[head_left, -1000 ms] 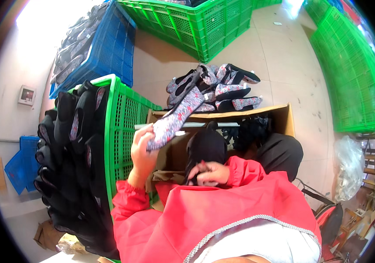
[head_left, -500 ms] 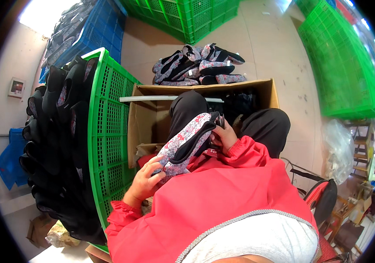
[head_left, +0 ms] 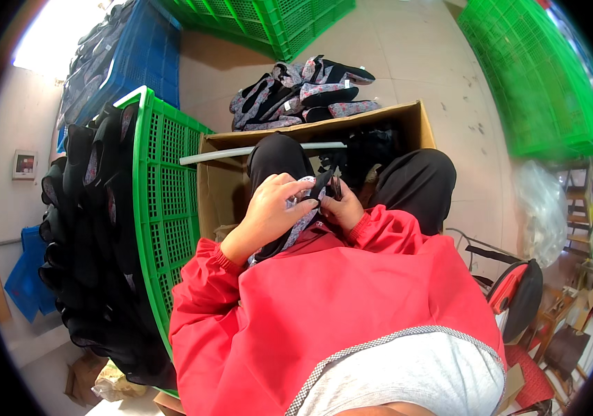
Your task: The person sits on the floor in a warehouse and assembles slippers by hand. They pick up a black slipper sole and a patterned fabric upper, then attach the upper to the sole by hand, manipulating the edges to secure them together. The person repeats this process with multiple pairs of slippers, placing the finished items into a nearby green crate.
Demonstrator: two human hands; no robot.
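Note:
Over my lap, my left hand pinches a soft fabric shoe with a floral print and black parts. Its thumb and fingers close near the end of the shoe, and much of the shoe is hidden behind this hand and forearm. My right hand is closed around a dark tool that looks like small scissors, held right against the shoe's black edge. Whether the blades are apart cannot be seen. Beneath, an open cardboard box stands between and around my knees, with dark scraps inside.
Left of me a green crate is packed with black shoes. More floral shoes lie piled beyond the box. A pale strip crosses the box. Blue and green crates stand farther off, with a clear plastic bag at right.
My left hand has moved up and right along the shoe to close beside my right hand. The shoe is now bunched and mostly covered. The view has shifted slightly.

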